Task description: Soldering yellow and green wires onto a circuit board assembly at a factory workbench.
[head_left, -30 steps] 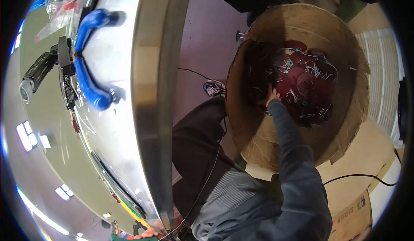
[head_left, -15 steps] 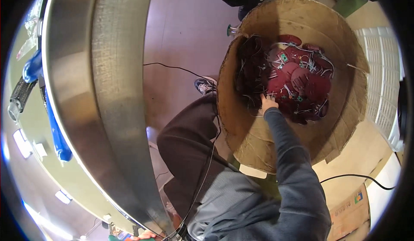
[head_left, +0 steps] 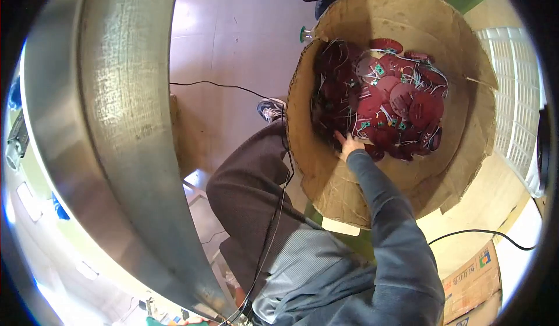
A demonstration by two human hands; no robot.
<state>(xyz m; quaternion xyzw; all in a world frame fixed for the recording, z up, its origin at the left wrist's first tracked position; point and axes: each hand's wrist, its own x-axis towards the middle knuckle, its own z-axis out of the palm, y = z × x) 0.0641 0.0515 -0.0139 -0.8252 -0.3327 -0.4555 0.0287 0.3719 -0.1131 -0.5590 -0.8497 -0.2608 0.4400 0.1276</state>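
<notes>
Head view showed the right hand [head_left: 351, 147], fingers spread, gripping nothing visible, near left inside the cardboard drum [head_left: 402, 5]; tugging maroon discs [head_left: 427, 109] risked tearing their tangled white wires [head_left: 418, 82].

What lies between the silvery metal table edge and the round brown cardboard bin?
The head view shows mainly pale floor, a thin black cable, a dark and white shoe and a leg in dark trousers.

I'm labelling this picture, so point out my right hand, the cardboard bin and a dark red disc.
Right hand [head_left: 351, 146]: head view, back of the hand.
Cardboard bin [head_left: 466, 134]: head view, inner wall, right side.
Dark red disc [head_left: 428, 109]: head view, flat face.
</notes>
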